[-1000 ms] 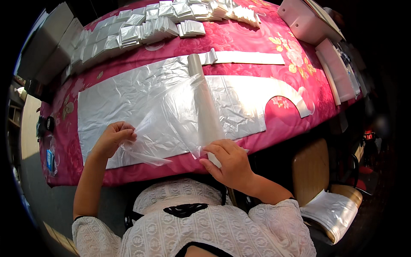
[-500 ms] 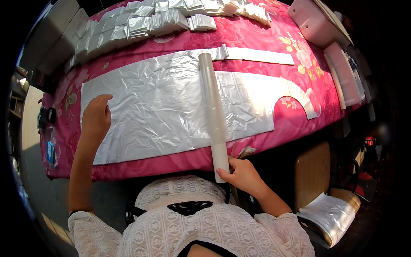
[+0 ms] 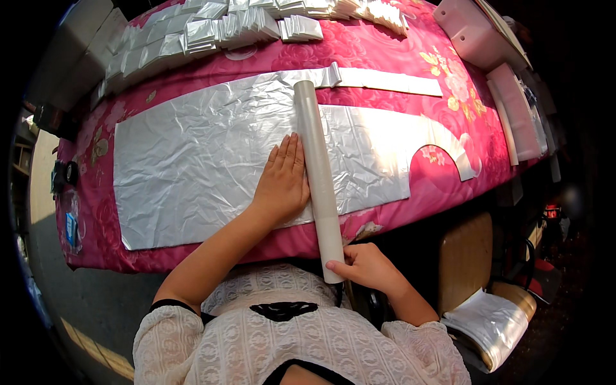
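Observation:
A stack of thin white plastic bags point(image 3: 192, 154) with handle cut-outs at its right end lies flat on the table. Across it rests a long pale tube point(image 3: 316, 147), its near end reaching past the table's front edge. My right hand point(image 3: 369, 266) grips that near end, thumb on top. Flat on the bags, just left of the tube, lies my left hand point(image 3: 282, 183), fingers stretched out and pointing away from me, its side close against the tube. Whether it touches the tube I cannot tell.
Rows of folded white packets point(image 3: 231, 31) stand along the back. White boxes point(image 3: 475, 35) occupy the right end, dark ones the left. A tape roll point(image 3: 70, 172) and a blue packet point(image 3: 71, 226) lie at the left edge. A chair point(image 3: 465, 256) holds more white plastic.
My left hand has moved right from the bags' left end to beside the tube and flattened out. The tube, still in my right hand, has barely shifted.

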`<action>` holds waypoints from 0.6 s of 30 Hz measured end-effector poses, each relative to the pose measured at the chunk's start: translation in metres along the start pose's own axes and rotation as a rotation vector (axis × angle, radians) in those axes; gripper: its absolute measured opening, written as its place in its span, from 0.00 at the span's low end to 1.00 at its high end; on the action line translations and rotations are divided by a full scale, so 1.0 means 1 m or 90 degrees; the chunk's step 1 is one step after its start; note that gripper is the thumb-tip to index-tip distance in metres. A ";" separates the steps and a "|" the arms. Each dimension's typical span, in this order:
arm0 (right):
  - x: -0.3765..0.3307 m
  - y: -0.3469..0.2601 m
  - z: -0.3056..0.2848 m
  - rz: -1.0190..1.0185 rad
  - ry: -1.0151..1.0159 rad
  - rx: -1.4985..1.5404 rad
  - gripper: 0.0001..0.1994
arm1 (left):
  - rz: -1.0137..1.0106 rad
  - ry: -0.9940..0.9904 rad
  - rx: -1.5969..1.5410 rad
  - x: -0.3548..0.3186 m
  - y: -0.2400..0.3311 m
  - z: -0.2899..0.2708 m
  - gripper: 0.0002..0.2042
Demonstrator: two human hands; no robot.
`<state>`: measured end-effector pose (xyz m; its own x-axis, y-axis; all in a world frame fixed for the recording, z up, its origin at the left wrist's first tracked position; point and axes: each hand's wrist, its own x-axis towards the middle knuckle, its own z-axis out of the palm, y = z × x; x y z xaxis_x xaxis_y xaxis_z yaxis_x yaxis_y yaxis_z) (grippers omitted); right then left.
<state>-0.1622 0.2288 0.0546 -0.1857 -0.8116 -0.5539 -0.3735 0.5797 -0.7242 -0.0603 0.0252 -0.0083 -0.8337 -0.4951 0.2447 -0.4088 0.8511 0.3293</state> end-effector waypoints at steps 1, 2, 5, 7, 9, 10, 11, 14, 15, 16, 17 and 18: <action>0.007 -0.002 -0.007 -0.004 -0.025 -0.030 0.24 | -0.001 -0.004 0.008 0.000 0.000 0.001 0.31; 0.016 -0.005 -0.015 -0.007 -0.050 -0.061 0.25 | -0.004 -0.007 0.016 0.000 0.001 0.002 0.31; 0.050 -0.050 -0.044 -0.010 0.003 -0.080 0.30 | -0.009 -0.021 0.039 0.001 0.001 -0.001 0.31; 0.102 -0.060 -0.058 -0.123 0.129 -0.219 0.34 | -0.018 -0.036 0.038 -0.001 0.002 -0.004 0.31; 0.143 -0.081 -0.077 -0.086 0.159 -0.216 0.33 | -0.020 -0.056 0.018 0.002 0.003 -0.004 0.31; 0.165 -0.085 -0.084 -0.096 0.179 -0.168 0.34 | -0.019 -0.054 0.014 0.004 0.003 -0.003 0.31; 0.180 -0.094 -0.092 -0.079 0.172 -0.096 0.34 | -0.021 -0.055 0.011 0.004 0.003 -0.002 0.31; 0.231 -0.095 -0.096 -0.049 0.127 0.420 0.25 | -0.019 -0.055 0.005 0.004 0.004 -0.005 0.31; 0.246 -0.094 -0.096 -0.060 0.121 0.584 0.23 | -0.022 -0.057 0.003 0.002 0.003 -0.005 0.31; 0.255 -0.092 -0.099 -0.072 0.117 0.751 0.21 | -0.018 -0.053 0.005 0.002 0.004 -0.005 0.31; 0.263 -0.090 -0.103 -0.084 0.111 0.918 0.20 | -0.013 -0.050 0.007 0.003 0.004 -0.005 0.31; 0.270 -0.087 -0.108 -0.135 0.119 0.959 0.20 | -0.015 -0.047 0.008 0.002 0.002 -0.004 0.30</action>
<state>-0.2778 -0.0489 0.0126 -0.4010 -0.8166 -0.4151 0.8113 -0.1062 -0.5748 -0.0616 0.0256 -0.0037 -0.8483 -0.5016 0.1693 -0.4331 0.8414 0.3231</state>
